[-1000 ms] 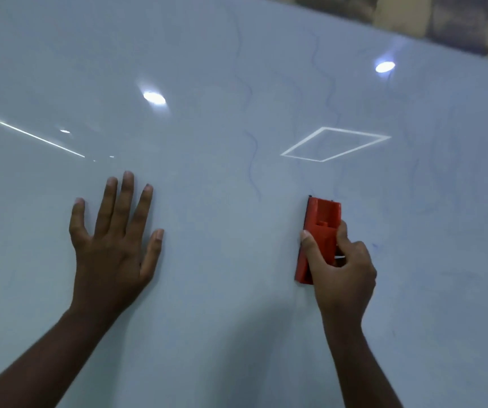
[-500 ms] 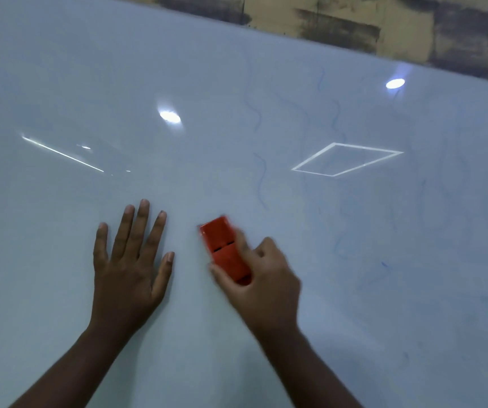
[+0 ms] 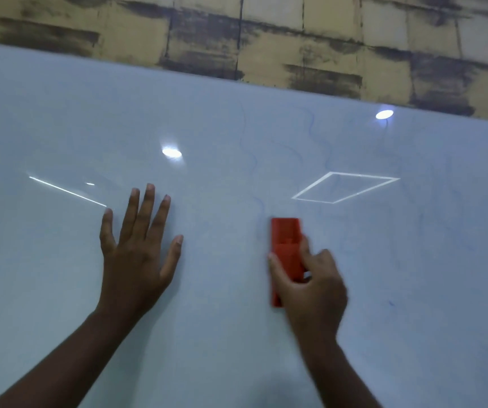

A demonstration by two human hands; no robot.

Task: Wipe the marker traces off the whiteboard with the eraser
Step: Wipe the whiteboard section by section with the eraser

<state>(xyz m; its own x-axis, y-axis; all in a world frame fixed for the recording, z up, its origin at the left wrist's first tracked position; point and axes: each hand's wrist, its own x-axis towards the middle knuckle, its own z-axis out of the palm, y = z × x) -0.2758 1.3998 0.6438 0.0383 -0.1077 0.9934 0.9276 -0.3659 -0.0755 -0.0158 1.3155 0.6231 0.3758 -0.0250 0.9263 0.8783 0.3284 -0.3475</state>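
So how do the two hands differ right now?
The left hand lies flat with fingers spread and holds nothing; the right hand curls round the red eraser. The left looks sharp, the right is motion-blurred. Both are against the whiteboard.

Red rectangular eraser: upright, long axis vertical, flat on whiteboard, lower half gripped by right hand. Faint blue marker traces: wavy lines above and right of that hand.
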